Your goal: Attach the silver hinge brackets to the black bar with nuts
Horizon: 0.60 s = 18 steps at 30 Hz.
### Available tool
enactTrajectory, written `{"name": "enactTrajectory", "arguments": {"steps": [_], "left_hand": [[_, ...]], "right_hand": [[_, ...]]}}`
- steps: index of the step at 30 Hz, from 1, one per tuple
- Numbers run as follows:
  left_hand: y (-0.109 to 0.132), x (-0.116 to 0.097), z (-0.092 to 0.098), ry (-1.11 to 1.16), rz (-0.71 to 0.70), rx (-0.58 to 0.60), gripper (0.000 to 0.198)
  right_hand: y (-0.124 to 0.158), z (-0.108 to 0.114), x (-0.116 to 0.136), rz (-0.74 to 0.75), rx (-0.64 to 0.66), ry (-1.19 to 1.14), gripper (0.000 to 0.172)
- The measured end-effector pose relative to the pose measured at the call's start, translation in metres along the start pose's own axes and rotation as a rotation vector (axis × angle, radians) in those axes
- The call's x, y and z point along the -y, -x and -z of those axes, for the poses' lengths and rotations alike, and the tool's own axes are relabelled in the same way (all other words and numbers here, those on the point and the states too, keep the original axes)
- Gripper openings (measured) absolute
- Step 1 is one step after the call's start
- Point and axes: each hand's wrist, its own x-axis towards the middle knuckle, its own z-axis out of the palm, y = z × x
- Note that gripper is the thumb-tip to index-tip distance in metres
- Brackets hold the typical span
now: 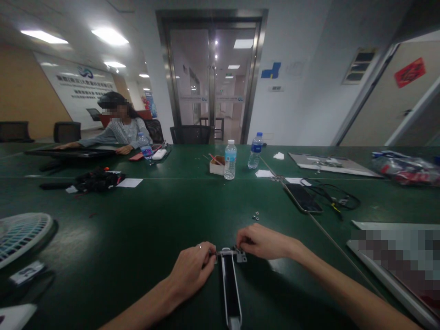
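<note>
A long, narrow black piece with silver edges [231, 286] lies on the green table, pointing away from me. Across its far end runs a metal hinge shaft [227, 251], with a small metal bracket [241, 257] at its right end. My left hand [194, 263] is closed, thumb and fingers pinching the left end of the hinge. At the right end, my right hand [257, 240] has its fingers pinched together just above the bracket; what sits between the fingertips is hidden. Several small metal nuts [256, 217] lie beyond my right hand.
Farther back stand a small box [216, 166] and water bottles [230, 160]. To the right are a phone [303, 198], a black cable [338, 192] and a large flat panel [395, 261]. A white fan grille [24, 233] lies left. Another person [125, 126] sits across the table, hands on a dark panel.
</note>
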Motion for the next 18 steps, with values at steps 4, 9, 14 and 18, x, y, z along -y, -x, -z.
{"name": "enactTrajectory", "arguments": {"steps": [4,9,14,18], "left_hand": [[0.0007,0.0007,-0.0006,0.002,0.002,0.002,0.019],[0.0009,0.0001,-0.0002,0.003,-0.002,0.002,0.020],[0.0006,-0.0037,0.0037,-0.012,0.018,0.031,0.020],[-0.0005,0.0003,0.0004,-0.008,0.000,0.015,0.019]], "right_hand": [[-0.0007,0.0009,-0.0015,0.028,0.020,-0.025,0.021],[-0.0016,-0.0012,-0.0073,0.056,0.039,-0.077,0.021],[-0.0008,0.0007,-0.0058,0.046,0.056,-0.137,0.021],[-0.0033,-0.0002,-0.0077,0.044,0.040,-0.155,0.021]]}}
